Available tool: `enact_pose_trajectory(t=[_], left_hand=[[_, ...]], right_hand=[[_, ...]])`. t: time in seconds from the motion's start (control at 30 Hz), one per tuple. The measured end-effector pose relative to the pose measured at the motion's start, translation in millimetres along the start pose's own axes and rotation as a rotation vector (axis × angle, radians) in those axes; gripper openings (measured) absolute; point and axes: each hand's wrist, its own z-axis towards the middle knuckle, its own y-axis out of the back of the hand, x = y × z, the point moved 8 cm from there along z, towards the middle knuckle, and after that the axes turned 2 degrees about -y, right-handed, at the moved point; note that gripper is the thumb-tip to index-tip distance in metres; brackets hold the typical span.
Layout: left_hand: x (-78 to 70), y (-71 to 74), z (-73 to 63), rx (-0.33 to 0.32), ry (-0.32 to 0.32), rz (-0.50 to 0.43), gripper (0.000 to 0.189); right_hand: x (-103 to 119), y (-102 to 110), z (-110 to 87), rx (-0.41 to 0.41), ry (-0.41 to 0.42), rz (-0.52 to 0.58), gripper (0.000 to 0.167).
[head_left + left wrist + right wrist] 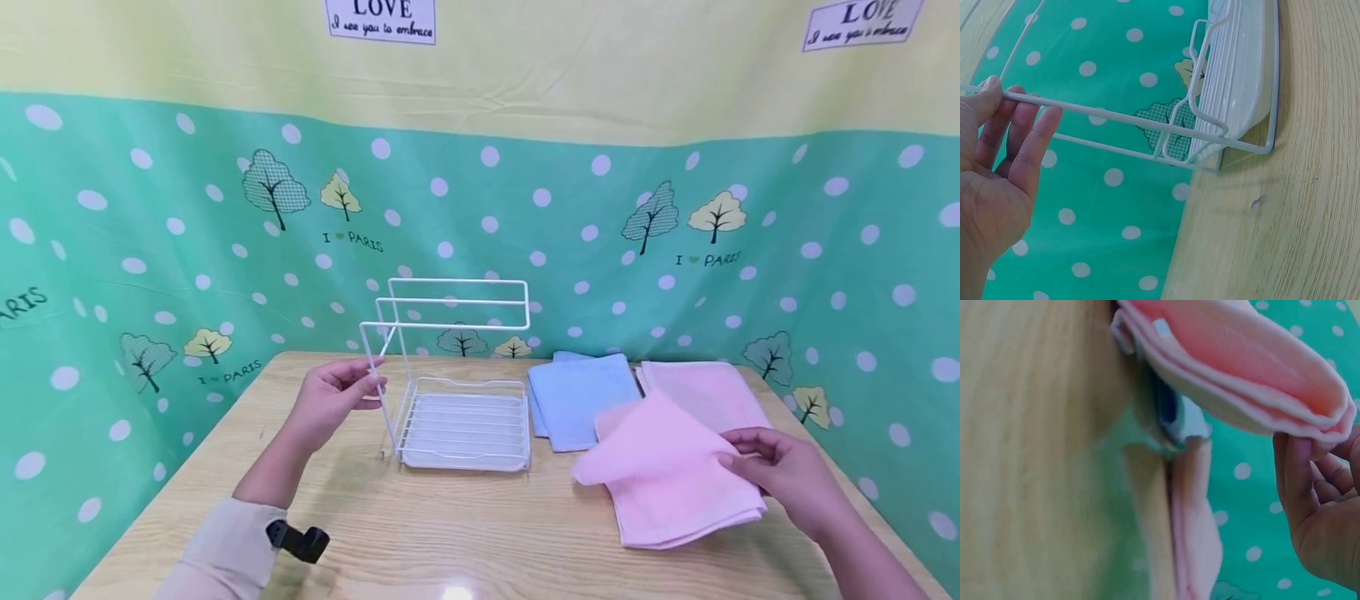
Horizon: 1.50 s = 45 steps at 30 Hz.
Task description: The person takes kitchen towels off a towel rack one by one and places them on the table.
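Note:
My left hand (333, 400) pinches a side upright of the white wire rack (459, 327), thumb and fingers around the thin bar. In the left wrist view the rack's upright (1129, 119) runs from those fingers to its base. Under the rack's lower wires sits a white tray (465, 457). My right hand (787, 475) grips the right edge of a folded pink towel (675, 492), lifted above the table with its left corner flopping over. The right wrist view shows that towel's layered fold (1241, 381) between thumb and fingers.
Folded blue towels (585, 396) lie right of the rack on the wooden table (420, 533). Another folded pink towel (705, 387) lies behind the lifted one. A green dotted curtain (465, 225) stands close along the table's back and sides.

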Motion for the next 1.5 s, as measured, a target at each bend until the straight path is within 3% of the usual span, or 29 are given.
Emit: enact_pose_trajectory(t=[0.23,0.4,0.87,1.13,1.5], left_hand=[[-2.2,-0.2,1.1,-0.004,-0.012,-0.008,0.036],[-2.1,-0.5,-0.1,-0.005,-0.003,-0.009,0.036],[1.3,1.1,-0.2,-0.032,0.007,0.039,0.037],[2.3,0.4,-1.9,-0.06,-0.02,-0.004,0.034],[3.9,-2.2,-6.8,-0.12,-0.032,-0.046,0.036]], right_hand=[[-33,-6,-3.5,0.068,-0.126,-0.016,0.064],[-49,-18,-5.6,0.126,-0.169,-0.031,0.065],[-62,-24,3.0,0.15,-0.164,-0.152,0.062],[-67,-20,10.9,0.177,-0.138,-0.236,0.061],[-76,-9,10.4,0.213,-0.179,-0.231,0.048]])
